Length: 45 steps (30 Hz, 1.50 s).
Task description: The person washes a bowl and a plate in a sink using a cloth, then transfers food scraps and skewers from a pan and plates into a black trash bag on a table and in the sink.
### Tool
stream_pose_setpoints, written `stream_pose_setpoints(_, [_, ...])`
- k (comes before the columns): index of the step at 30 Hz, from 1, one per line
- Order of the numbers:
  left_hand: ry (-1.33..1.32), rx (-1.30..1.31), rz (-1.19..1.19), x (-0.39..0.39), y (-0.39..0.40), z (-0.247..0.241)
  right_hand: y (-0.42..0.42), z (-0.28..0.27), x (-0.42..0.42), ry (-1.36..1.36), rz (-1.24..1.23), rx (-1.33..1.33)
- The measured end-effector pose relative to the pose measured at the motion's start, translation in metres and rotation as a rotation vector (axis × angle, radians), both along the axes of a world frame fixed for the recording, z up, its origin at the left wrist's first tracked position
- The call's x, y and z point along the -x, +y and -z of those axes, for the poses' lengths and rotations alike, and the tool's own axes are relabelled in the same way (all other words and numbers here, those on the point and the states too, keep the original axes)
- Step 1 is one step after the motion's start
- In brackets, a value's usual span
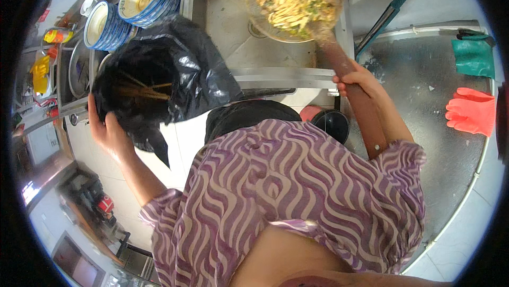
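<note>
My left hand (109, 132) grips the rim of a black plastic bag (199, 60), whose mouth gapes toward me. Several thin wooden sticks, perhaps disposable chopsticks, (147, 90) lie inside it; the rest of its inside is dark. In my right hand (360, 82) is the long brown handle (368, 116) of a large round strainer (254, 20). Wet food scraps (294, 0), pale yellow strips with green bits, fill the strainer. It hangs over the right part of a stainless steel sink (226, 24), apart from the bag.
Two stacks of blue-and-white bowls (149, 2) stand left of the sink, behind the bag. A teal-gripped pole (385, 18) leans at the right. Green (473, 56) and red rubber gloves (473, 112) hang at the far right. A black-and-red bucket (330, 124) is below the sink edge.
</note>
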<state>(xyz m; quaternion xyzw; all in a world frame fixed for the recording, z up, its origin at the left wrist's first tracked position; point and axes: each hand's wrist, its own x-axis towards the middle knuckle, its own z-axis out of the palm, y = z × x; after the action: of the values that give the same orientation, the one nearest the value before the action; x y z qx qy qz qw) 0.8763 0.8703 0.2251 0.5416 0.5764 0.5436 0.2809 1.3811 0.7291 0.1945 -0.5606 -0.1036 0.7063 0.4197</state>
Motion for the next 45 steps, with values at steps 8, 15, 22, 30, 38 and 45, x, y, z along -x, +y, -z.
stream_pose_setpoints(8, [0.385,-0.085,0.381,-0.116,0.08,0.004,-0.046,-0.07,0.03,-0.146,0.148,-0.026])
stream_pose_setpoints(15, [0.093,-0.034,0.66,-0.233,0.13,0.089,-0.066,-0.097,0.067,-0.119,0.342,-0.052])
stream_pose_setpoints(22, [0.145,0.399,0.888,-0.288,0.138,0.16,-0.072,-0.082,0.081,0.003,0.545,-0.029])
stream_pose_setpoints(30, [0.332,0.378,0.94,-0.321,0.143,0.197,-0.053,-0.047,0.065,-0.01,0.285,0.145])
stream_pose_setpoints(38, [0.394,0.569,1.031,-0.348,0.155,0.175,-0.026,-0.033,0.028,0.074,0.026,0.283])
stream_pose_setpoints(45, [0.534,0.384,1.09,-0.342,0.18,0.174,0.018,-0.028,0.027,0.111,-0.205,0.32])
